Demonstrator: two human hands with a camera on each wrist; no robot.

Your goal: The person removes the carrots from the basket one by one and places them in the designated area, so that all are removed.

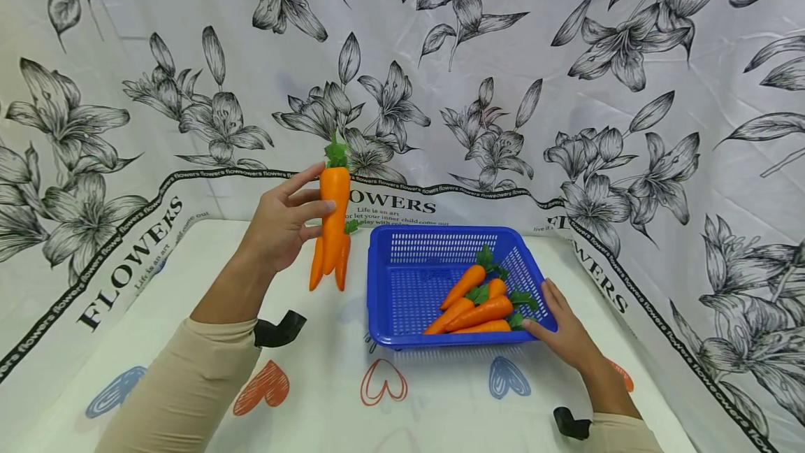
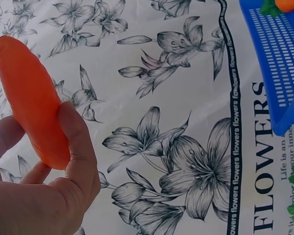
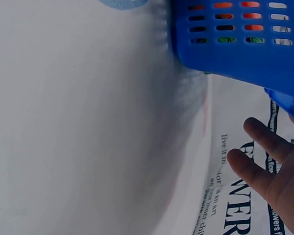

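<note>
My left hand pinches an orange carrot between thumb and fingers, leafy green top up and tip down. In the left wrist view the held carrot slants up out of the fingers. Behind it in the head view, partly hidden, are more carrots, left of a blue plastic basket. Inside the basket, several carrots with green tops lie heaped toward the right. My right hand is at the basket's right front corner, fingers along the rim; the right wrist view shows its fingers extended and spread.
A white tablecloth printed with red and blue hearts covers the table. Beyond it hangs a white cloth with black lily prints and a black lettered band. Dark camera mounts sit on both wrists.
</note>
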